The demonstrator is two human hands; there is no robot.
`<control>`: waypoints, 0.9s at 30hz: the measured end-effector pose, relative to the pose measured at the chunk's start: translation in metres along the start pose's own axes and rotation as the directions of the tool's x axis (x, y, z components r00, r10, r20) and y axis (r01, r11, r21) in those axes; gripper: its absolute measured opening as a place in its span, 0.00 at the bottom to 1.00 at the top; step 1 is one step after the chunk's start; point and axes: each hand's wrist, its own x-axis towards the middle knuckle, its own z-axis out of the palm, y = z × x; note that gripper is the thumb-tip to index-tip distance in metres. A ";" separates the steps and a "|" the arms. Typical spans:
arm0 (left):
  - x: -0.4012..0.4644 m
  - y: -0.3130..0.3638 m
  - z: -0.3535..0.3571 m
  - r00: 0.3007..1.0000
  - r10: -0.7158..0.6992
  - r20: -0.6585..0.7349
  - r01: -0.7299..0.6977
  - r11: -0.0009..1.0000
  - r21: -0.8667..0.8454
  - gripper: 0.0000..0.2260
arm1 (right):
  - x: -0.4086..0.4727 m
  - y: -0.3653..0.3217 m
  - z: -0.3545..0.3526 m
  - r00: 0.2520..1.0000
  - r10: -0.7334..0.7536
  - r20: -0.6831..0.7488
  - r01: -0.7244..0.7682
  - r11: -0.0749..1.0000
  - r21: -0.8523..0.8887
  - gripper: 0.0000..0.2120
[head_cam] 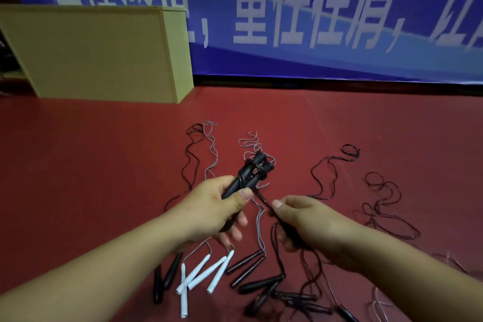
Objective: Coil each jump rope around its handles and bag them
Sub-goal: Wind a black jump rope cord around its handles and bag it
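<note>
Your left hand [209, 206] is raised over the red floor [78, 165], fingers and thumb curled round a pair of black handles [251, 175] held side by side and pointing up and away from you. Several turns of black rope [264, 198] are already wound round the upper part of those handles. Your right hand [308, 222] sits just beside the left, a little lower, thumb and forefinger pinching the free run of that rope close to the handles; the rest of its fingers are curled, and more rope hangs down from under the palm. Both forearms reach in from the bottom edge.

Below your hands, other jump ropes lie loose on the floor: white handles [201, 274] crossed over each other, black handles on the floor [245, 261] beside them, and another black pair [167, 277] to the left. Thin cords [209, 149] trail away from you in wavy lines, and a dark tangle [384, 204] lies to the right.

A yellow box [104, 52] stands at the far left against a blue banner [313, 21] with white characters; you can't see into it from here.
</note>
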 end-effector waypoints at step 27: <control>0.014 -0.010 -0.023 0.953 0.012 -0.303 0.031 0.990 0.138 0.07 | 0.008 0.000 -0.015 0.943 -0.319 -0.101 0.214 0.807 -0.551 0.08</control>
